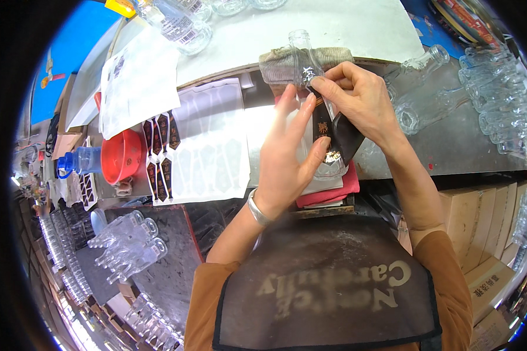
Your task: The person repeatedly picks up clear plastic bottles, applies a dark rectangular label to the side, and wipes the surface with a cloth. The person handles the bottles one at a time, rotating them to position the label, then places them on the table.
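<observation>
A clear glass bottle point(299, 41) lies lengthwise in front of me, its neck pointing away over a folded grey-brown cloth point(278, 66). Along its body runs a black label point(324, 126) with gold and white marks. A loose dark flap point(349, 138) of it stands out to the right. My right hand point(363, 102) pinches the label near the bottle's shoulder, thumb and forefinger together. At the bottle's left side is my left hand point(284, 155), fingers stretched out and slightly blurred, the thumb apart from them and close to the label. Red cloth point(348, 186) shows beneath the bottle's base.
A label sheet point(208, 158), partly peeled, lies left beside a red bowl point(121, 157) and white paper point(137, 93). Clear bottles point(427, 111) lie to the right, several more point(181, 29) at the back. Cardboard boxes point(471, 222) stand below right; bottles point(126, 245) lie lower left.
</observation>
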A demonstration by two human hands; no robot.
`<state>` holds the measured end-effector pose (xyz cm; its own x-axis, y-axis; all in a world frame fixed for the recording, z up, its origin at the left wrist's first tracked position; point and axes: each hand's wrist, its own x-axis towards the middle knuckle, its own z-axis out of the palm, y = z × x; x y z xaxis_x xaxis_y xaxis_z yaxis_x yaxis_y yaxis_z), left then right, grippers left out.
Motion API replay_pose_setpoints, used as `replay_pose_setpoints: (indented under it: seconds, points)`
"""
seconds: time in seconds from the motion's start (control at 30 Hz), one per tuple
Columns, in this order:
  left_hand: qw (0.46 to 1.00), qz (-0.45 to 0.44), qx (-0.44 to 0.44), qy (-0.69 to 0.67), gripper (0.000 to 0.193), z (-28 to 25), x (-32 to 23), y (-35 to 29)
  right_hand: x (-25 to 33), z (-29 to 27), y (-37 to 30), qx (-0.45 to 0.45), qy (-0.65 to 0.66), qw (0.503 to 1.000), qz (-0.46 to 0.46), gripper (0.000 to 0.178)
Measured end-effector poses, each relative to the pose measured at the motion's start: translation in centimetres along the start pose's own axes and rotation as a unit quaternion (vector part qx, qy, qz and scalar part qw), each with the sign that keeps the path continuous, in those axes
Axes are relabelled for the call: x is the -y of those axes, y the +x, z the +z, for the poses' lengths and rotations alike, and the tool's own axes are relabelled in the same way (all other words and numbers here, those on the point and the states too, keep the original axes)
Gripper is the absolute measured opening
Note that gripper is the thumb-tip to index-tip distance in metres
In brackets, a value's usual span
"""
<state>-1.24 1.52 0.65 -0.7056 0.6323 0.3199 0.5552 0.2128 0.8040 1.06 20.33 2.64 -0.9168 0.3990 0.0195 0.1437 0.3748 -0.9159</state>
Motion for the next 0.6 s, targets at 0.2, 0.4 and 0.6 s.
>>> replay_pose_setpoints:
  seconds: [0.2,0.4,0.6]
  points:
    - [0.994,-0.049,0.001,-0.095,0.060,-0.6,-0.4,0.7,-1.5,-0.1,0.0,0.021,0.127,0.992,0.006,0.046]
    - [0.998,-0.044,-0.004,-0.052,0.061,-0.1,-0.2,1.5,-1.3,0.1,-0.2,0.012,0.075,0.997,-0.006,0.044]
    - [0.999,-0.039,-0.003,-0.038,0.065,0.0,0.0,1.5,-0.9,0.2,-0.3,0.002,0.066,0.998,-0.004,0.043]
